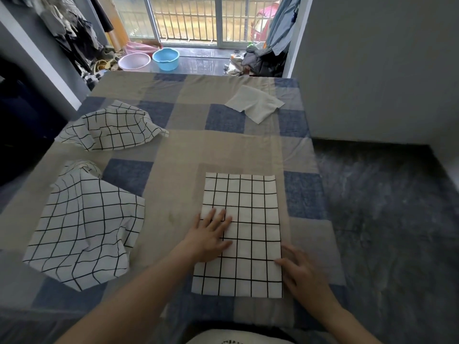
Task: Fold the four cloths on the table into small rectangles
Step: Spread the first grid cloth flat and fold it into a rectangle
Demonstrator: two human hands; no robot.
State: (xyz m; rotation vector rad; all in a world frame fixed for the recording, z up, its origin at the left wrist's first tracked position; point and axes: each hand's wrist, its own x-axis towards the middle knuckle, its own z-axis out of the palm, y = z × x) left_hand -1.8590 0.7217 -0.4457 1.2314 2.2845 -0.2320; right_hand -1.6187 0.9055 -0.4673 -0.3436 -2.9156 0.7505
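Observation:
A white cloth with a black grid (250,219) lies flat as a long rectangle on the table in front of me. My left hand (211,234) rests palm down on its left edge, fingers spread. My right hand (301,271) touches its right edge with the fingertips, fingers apart. Two more grid cloths lie crumpled on the left, one near (84,232) and one farther back (111,127). A plain white cloth (255,103) lies loosely folded at the far right of the table.
The table (173,150) is covered with a beige and blue checked sheet. Its right edge drops to a dark floor (385,219). A grey wall (372,70) stands at the right. Beyond the far edge are a blue basin (166,58) and a pink basin (134,61).

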